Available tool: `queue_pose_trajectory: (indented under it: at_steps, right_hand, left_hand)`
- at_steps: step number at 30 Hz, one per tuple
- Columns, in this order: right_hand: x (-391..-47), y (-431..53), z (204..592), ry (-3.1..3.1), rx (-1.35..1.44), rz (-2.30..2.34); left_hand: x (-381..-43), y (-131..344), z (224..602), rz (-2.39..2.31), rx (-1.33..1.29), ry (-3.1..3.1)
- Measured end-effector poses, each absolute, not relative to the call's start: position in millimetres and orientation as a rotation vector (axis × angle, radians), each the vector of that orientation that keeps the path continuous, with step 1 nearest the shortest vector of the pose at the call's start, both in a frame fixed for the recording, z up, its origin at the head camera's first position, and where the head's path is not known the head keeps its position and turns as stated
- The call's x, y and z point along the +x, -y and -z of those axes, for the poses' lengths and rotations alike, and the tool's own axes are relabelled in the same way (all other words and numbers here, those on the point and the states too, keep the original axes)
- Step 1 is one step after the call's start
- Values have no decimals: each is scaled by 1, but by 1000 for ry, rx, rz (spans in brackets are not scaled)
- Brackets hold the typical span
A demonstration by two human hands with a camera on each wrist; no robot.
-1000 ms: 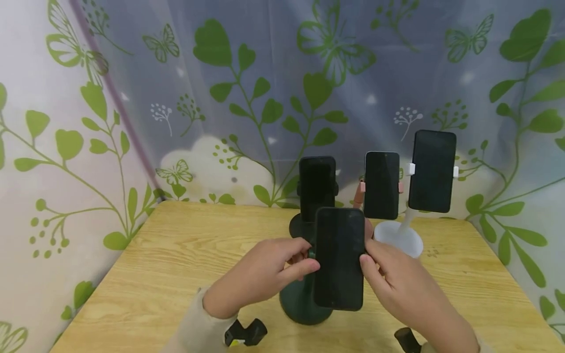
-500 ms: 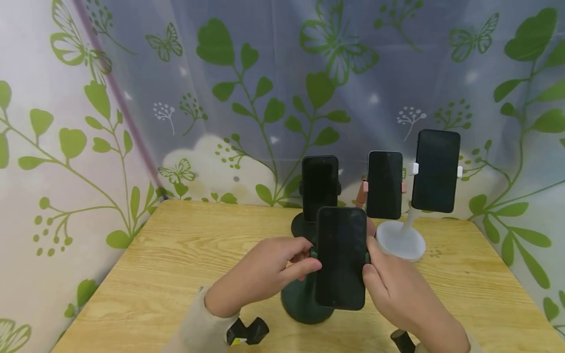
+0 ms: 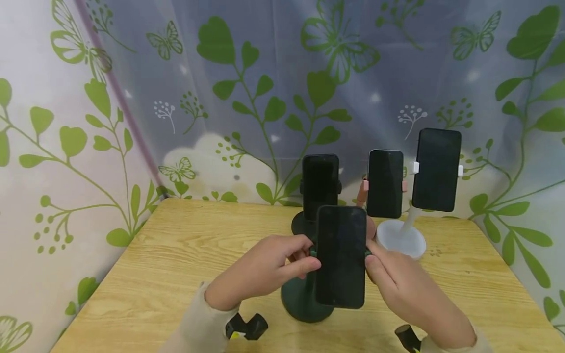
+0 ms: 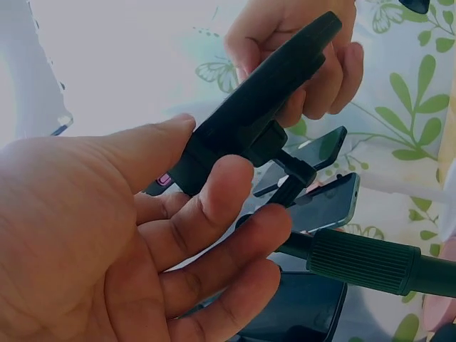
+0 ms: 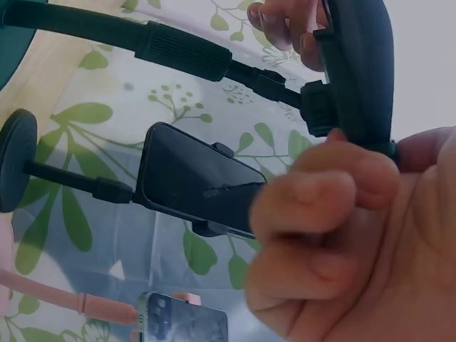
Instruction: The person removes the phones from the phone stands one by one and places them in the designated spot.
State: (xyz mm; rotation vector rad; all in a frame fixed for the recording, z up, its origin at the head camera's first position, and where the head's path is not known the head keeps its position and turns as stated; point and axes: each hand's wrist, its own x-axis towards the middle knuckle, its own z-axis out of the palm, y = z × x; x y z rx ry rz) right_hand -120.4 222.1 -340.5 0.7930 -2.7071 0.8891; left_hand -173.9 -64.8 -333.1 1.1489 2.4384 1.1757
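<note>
A black smartphone (image 3: pixel 341 260) stands upright in the clamp of a dark green phone stand, whose round base (image 3: pixel 304 306) rests on the table. My left hand (image 3: pixel 280 260) pinches the clamp's left side, thumb at the phone's edge and fingers behind it. At the opposite side, my right hand (image 3: pixel 399 277) pinches the green clamp arm (image 3: pixel 368 251) between thumb and curled fingers. In the left wrist view the stand's ribbed collar (image 4: pixel 363 260) lies below the fingers. The right wrist view shows the phone's back edge-on, with a round knob (image 5: pixel 317 107) behind it.
Behind stand three more phones on stands: a black stand's phone (image 3: pixel 320 186), a pink stand's phone (image 3: pixel 385 184) and a white stand's phone (image 3: pixel 437 169). The white base (image 3: pixel 399 240) is close past my right hand. A patterned curtain (image 3: pixel 247 122) borders the wooden table (image 3: pixel 185 245).
My right hand's fingers have shifted slightly at the phone's right side, and the green clamp arm there now shows. The left hand keeps its hold. The phone stays in the clamp.
</note>
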Motion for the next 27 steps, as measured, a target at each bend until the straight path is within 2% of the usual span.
queue_pose_trajectory:
  at_steps: [27]
  right_hand:
    - [-117,-219,338,2770,610,-752]
  left_hand:
    - [-176,59,339,-1291,1184,-2562]
